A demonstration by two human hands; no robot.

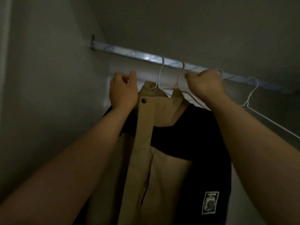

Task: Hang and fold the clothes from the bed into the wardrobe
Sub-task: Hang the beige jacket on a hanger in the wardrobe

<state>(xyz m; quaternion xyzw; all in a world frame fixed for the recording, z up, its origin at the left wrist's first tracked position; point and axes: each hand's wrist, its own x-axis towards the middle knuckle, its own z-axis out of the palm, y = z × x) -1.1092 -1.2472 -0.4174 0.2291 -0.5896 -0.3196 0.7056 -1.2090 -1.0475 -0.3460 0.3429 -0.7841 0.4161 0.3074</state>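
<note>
Wardrobe rail (146,56) carries the hung jacket (162,143); left hand (123,93) fingers grip its shoulder, right hand (205,85) fingers clasp a hanger (191,96).

Single head-worn view, wide-angle, looking forward and upward into the wardrobe interior from close range. The hanging rail (146,56) crosses the upper frame diagonally; both forearms reach away from the lens, and a hung jacket (155,143) fills the lower centre.
</note>
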